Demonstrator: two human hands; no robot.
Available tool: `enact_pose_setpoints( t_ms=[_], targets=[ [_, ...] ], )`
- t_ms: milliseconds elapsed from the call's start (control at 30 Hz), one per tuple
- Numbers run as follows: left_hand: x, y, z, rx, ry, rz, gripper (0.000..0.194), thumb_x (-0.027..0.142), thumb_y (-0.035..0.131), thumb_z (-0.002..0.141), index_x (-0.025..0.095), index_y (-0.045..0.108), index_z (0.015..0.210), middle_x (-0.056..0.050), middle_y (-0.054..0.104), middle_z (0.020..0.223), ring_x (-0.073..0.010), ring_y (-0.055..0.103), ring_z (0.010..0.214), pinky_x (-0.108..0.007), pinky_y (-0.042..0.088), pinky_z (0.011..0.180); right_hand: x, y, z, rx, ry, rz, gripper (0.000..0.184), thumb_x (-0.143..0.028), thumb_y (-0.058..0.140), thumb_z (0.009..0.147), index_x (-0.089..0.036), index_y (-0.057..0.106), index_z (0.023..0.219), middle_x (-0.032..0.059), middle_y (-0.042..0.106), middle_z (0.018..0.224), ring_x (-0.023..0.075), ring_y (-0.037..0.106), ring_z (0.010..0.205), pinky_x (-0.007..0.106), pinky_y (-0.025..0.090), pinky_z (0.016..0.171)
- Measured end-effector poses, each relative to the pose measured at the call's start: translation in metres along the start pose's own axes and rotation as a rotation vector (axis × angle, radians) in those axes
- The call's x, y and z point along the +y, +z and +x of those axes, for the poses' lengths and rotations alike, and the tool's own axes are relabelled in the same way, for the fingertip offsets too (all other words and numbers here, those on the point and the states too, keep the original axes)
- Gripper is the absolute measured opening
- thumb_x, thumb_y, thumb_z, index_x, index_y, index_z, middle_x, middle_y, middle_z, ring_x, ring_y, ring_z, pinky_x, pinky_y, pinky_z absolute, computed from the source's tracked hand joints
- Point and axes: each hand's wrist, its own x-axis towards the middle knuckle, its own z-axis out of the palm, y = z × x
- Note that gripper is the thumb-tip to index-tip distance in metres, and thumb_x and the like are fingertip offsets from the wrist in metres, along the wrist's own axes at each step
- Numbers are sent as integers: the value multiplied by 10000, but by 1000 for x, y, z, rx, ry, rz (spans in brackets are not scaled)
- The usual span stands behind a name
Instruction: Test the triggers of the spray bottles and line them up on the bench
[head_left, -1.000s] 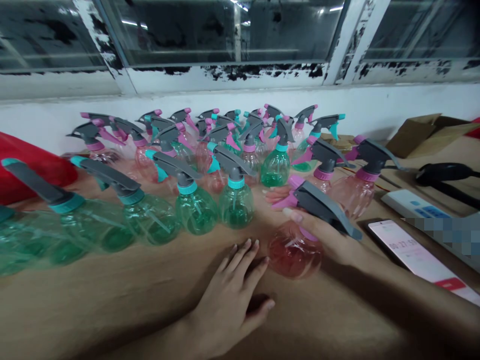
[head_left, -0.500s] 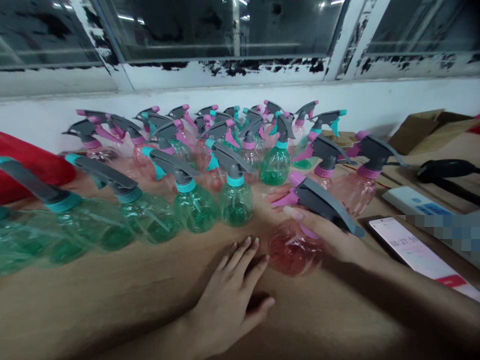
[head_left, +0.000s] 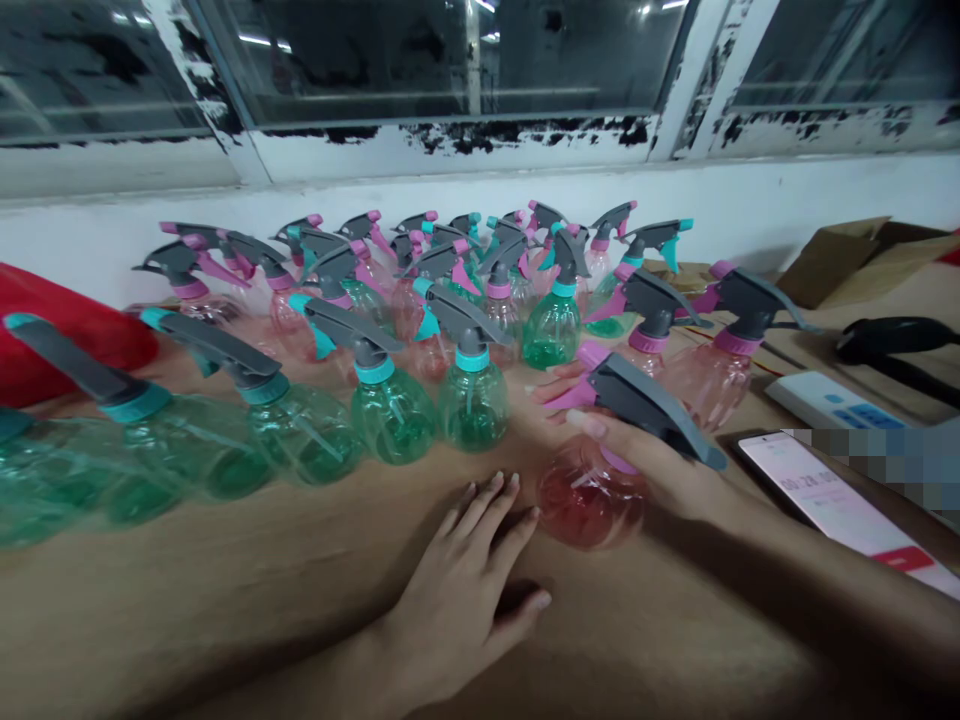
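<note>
My right hand (head_left: 637, 455) is wrapped round the neck of a pink spray bottle (head_left: 592, 495) with a grey and pink trigger head, which stands on the brown table (head_left: 225, 590). My left hand (head_left: 465, 590) lies flat on the table just left of that bottle, fingers spread, holding nothing. Behind them stand several spray bottles, green ones (head_left: 469, 400) with teal collars in the front row and pink ones (head_left: 709, 375) to the right and further back.
A phone (head_left: 832, 500) with a lit screen lies at the right, next to a white device (head_left: 832, 400) and a black tool (head_left: 892, 340). An open cardboard box (head_left: 862, 260) sits at the back right. A red object (head_left: 67, 335) is at the left, below the white wall and windows.
Almost nothing differs: both hands stay where they were, the right still round the pink bottle. The view shifted very slightly.
</note>
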Motion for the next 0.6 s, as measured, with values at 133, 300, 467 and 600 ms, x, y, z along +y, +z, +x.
enact_pose_setpoints(
  t_ms=[133,300,467,600],
  targets=[
    [-1,0,0,13,1,1,563,410,562,895,142,415,1367,-142,300,1489,-314,241,1370,-499,325,1053,1,-1,-1,-17,12,5,189,-372,643,814,-292,662,985,13,730,906,245,633,1053,391,538,838],
    [-1,0,-1,8,-1,-3,568,417,564,891,141,417,1365,-148,299,1488,-316,245,1369,-501,335,1045,1,-1,-1,-25,43,-1,243,-381,632,822,-289,658,1045,17,728,941,249,639,1035,397,542,826],
    [-1,1,0,0,-2,-3,566,410,566,891,137,420,1365,-147,304,1486,-317,242,1370,-507,326,1051,-2,1,0,-28,36,5,260,-386,647,805,-292,651,1048,13,728,868,240,655,990,385,543,814],
    [0,1,0,-7,-6,-3,569,409,572,887,133,426,1364,-149,313,1482,-327,259,1362,-507,329,1050,-7,1,1,-21,7,-16,266,-397,643,804,-291,648,1048,19,724,898,251,637,1030,399,529,842]
  ],
)
